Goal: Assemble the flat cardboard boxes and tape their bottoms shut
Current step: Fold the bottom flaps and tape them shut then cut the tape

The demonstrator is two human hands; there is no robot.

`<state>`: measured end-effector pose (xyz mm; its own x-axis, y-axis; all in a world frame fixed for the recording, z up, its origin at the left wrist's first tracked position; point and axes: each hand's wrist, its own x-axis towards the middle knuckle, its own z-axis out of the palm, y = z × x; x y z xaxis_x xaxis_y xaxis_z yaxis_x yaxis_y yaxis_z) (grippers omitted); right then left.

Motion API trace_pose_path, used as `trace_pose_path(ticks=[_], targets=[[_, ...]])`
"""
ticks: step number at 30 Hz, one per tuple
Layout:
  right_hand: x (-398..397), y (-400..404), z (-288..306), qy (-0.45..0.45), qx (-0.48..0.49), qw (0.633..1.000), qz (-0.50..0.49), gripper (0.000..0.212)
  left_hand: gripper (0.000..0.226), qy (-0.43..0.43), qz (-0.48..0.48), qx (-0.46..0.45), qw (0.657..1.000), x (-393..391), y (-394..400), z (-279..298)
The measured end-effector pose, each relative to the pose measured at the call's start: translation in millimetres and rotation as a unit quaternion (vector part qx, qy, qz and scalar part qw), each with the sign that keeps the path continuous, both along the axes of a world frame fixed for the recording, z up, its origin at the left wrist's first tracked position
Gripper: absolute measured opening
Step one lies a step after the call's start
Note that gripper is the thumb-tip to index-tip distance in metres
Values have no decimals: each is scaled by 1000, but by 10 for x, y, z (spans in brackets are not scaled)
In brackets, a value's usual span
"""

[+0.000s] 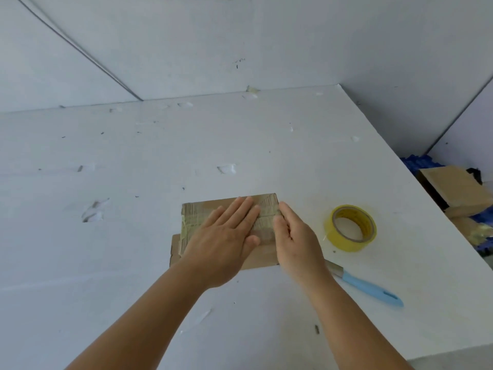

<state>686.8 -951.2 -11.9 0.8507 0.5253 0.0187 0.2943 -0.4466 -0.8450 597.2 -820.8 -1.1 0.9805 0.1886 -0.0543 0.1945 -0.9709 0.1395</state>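
Note:
A small brown cardboard box (pixel 198 216) stands on the white table (pixel 133 161), its taped flaps facing up. My left hand (pixel 226 236) lies flat on the top with straight fingers, pressing down. My right hand (pixel 293 236) rests against the box's right edge, fingers extended along the side and thumb on top. A roll of yellow tape (pixel 350 227) lies flat just right of the box. A knife with a light blue handle (pixel 370 288) lies on the table behind my right wrist, its blade partly hidden.
Off the table's right edge sit more cardboard boxes (pixel 453 190) on blue material (pixel 416 162). White walls close in the back and right. The table surface is dented and marked in several places.

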Motion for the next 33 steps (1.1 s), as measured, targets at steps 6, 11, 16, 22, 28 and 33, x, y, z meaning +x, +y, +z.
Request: trace_pose_path(ticks=[6, 11, 16, 22, 28, 33], targets=[[-25, -16, -129, 20, -36, 999, -4, 46, 75, 1, 160, -12, 987, -403, 188, -59], [-13, -20, -108, 74, -8, 997, 20, 41, 66, -130, 277, -331, 893, -543, 113, -55], [24, -58, -109, 199, -12, 979, 35, 50, 59, -187, 339, -501, 774, -524, 121, -54], [164, -96, 14, 264, -70, 960, 63, 79, 45, -204, 330, -516, 764, -551, 194, 65], [289, 131, 433, 298, 106, 948, 30, 43, 74, -224, 266, -428, 834, -393, 439, 395], [505, 476, 548, 297, 301, 905, -38, 30, 49, -247, 262, -411, 837, -7, 645, 573]])
